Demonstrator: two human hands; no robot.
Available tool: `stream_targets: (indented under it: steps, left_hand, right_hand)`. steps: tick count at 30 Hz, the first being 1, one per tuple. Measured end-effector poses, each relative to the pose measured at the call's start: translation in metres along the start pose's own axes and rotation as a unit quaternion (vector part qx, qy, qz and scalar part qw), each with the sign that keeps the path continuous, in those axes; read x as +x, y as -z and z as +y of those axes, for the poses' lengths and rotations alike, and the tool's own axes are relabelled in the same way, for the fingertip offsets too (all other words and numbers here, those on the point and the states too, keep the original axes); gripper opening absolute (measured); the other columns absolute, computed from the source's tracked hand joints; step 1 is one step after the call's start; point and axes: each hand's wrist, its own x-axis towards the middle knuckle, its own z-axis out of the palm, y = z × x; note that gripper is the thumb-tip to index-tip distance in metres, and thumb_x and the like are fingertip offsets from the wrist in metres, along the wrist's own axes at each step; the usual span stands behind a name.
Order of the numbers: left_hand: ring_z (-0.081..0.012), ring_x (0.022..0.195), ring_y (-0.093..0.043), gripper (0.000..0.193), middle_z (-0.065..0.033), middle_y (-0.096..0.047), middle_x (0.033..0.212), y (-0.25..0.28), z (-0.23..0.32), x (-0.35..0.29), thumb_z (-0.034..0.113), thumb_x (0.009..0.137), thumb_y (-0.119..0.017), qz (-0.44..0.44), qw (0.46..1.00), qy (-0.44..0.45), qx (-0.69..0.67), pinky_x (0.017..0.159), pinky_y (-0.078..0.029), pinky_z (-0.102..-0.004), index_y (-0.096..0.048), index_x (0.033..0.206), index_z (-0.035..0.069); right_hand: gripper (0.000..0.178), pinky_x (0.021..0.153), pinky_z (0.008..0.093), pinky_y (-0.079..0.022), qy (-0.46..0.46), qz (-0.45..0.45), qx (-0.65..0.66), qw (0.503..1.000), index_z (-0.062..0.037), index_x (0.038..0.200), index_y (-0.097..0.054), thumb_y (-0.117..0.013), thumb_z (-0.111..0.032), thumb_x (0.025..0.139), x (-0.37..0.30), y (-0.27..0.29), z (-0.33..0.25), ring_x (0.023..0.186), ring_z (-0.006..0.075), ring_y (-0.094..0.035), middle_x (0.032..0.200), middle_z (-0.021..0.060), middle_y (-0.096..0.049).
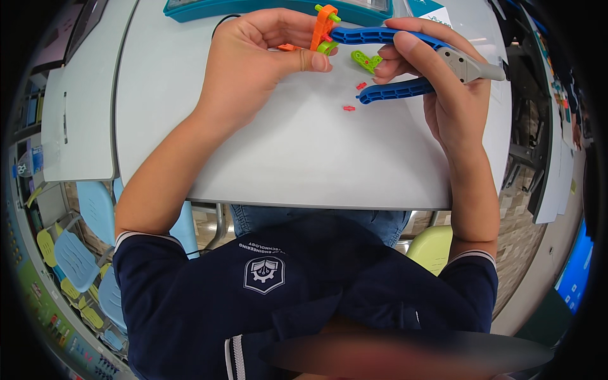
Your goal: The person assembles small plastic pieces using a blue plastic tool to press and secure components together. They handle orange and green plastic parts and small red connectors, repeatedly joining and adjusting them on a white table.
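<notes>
My left hand (266,54) pinches a small plastic assembly at the far middle of the table. An orange beam (322,28) stands upright in it, with lime green parts and a red pin. My right hand (456,88) is closed round a plier-like tool with a grey head (465,66) and two spread blue handles (399,90). The tip of the upper handle meets the assembly beside the red pin; whether it is pushed in, I cannot tell. Below the handle lies a lime green angled beam (362,61). A loose red pin (349,108) and another red pin (361,85) rest nearby.
The white table (316,164) reaches to my waist. Along its far edge stands a teal tray (206,10). A second white table (82,120) adjoins on the left, with light blue chairs (79,259) below it. A green chair (432,247) is near my right side.
</notes>
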Motion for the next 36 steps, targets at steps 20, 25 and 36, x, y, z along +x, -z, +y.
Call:
stream_targets:
  steps: [20, 25, 36]
  left_hand:
    - [-0.0195, 0.093, -0.071, 0.030, -0.0113, -0.073, 0.096, -0.004, 0.004, 0.002, -0.006, 0.072, -0.082, -0.036, 0.999, 0.014, 0.009, 0.083, -0.059, -0.0340, -0.069, 0.098, 0.001]
    - [-0.0180, 0.089, -0.072, 0.029, -0.0109, -0.073, 0.092, -0.006, 0.007, 0.002, -0.006, 0.071, -0.083, -0.054, 0.998, 0.040, 0.008, 0.082, -0.060, -0.0318, -0.068, 0.096, 0.001]
    - [-0.0133, 0.081, -0.073, 0.034, -0.0103, -0.075, 0.087, -0.007, 0.016, 0.002, 0.008, 0.067, -0.091, -0.115, 0.986, 0.111, 0.056, 0.078, -0.057, -0.0240, -0.070, 0.093, 0.000]
  right_hand:
    - [0.027, 0.062, 0.0249, -0.057, -0.073, -0.014, -0.035, 0.997, 0.0058, 0.109, -0.069, -0.063, -0.013, 0.091, 0.009, 0.015, -0.008, 0.062, 0.0165, -0.068, 0.079, 0.0124, -0.070]
    - [0.026, 0.056, 0.0237, -0.053, -0.084, -0.016, -0.048, 0.995, 0.0057, 0.107, -0.070, -0.063, -0.013, 0.090, 0.010, 0.019, -0.012, 0.057, 0.0149, -0.066, 0.076, 0.0114, -0.069]
    - [0.023, 0.046, 0.0226, -0.050, -0.126, -0.048, -0.035, 0.990, 0.0065, 0.100, -0.070, -0.064, -0.011, 0.087, 0.013, 0.021, -0.017, 0.049, 0.0128, -0.062, 0.068, 0.0098, -0.065]
